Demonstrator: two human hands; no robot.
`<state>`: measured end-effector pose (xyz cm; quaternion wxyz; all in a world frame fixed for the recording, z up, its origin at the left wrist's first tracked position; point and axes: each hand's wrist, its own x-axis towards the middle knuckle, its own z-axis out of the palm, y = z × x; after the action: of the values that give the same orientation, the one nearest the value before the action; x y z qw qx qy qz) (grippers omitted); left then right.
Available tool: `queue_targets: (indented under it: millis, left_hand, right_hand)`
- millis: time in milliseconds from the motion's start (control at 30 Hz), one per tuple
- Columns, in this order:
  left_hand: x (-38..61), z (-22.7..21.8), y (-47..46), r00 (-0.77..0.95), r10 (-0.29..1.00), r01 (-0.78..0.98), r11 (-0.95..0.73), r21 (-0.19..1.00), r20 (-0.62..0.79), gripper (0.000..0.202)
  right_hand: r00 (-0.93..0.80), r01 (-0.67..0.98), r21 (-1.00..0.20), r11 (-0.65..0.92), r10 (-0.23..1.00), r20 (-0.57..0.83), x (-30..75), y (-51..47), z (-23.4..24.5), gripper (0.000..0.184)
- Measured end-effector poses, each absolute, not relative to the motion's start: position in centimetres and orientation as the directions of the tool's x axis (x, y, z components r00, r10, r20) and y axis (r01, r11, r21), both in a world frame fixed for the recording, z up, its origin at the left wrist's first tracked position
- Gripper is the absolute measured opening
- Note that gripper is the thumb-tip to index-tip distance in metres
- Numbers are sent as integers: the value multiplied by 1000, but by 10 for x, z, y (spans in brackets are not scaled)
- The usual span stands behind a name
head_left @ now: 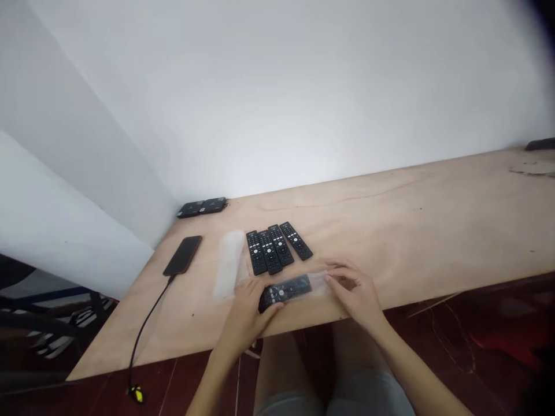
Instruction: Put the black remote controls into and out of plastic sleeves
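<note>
A black remote control [284, 292] lies crosswise near the front edge of the wooden table [411, 231], partly inside a clear plastic sleeve [318, 283]. My left hand [247, 315] grips the remote's left end, fingers closed round it. My right hand [353, 289] pinches the sleeve at the remote's right end. Just behind, several more black remotes [277, 247] lie side by side. A stack of empty clear sleeves [229, 263] lies to their left.
A black phone [182, 255] lies at the left with a cable [145, 323] running off the front edge. Dark flat devices [202, 207] sit against the white wall. A dark object [540, 144] and scraps [533, 168] are at far right. My knees are under the table.
</note>
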<state>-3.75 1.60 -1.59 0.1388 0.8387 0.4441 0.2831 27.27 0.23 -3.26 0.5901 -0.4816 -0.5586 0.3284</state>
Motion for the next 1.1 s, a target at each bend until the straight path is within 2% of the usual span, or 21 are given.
queue_targets:
  millis: [133,233,333,467,633,767,933,1100]
  left_hand:
    - [-38,-17,16,444,827,670,-562,486,344,36]
    - [-38,-14,15,451,822,655,-570,495,349,36]
    - [-39,-13,14,453,820,656,-572,492,350,34]
    - [-38,-13,14,451,826,669,-564,484,340,34]
    - [-38,-14,15,464,819,665,-574,478,338,36]
    - [-38,-15,14,453,819,674,-573,467,351,35]
    - [-39,-13,13,459,819,659,-574,485,346,34]
    - [-38,-12,15,449,841,670,-540,510,301,29]
  right_hand:
    - [-4,25,-987,157,988,156,271,-1,-20,38]
    - [-59,-12,-998,59,996,60,271,1,-11,33]
    - [-144,-13,-998,59,988,61,270,3,-4,23]
    - [-211,-63,-997,47,976,59,264,4,1,25]
    - [-151,-76,-995,59,986,70,253,7,-5,31]
    - [-46,-44,-999,13,999,15,248,8,-12,28]
    - [-135,31,-994,103,986,97,246,11,-7,19]
    - [-87,-11,-999,45,995,45,271,8,-5,23]
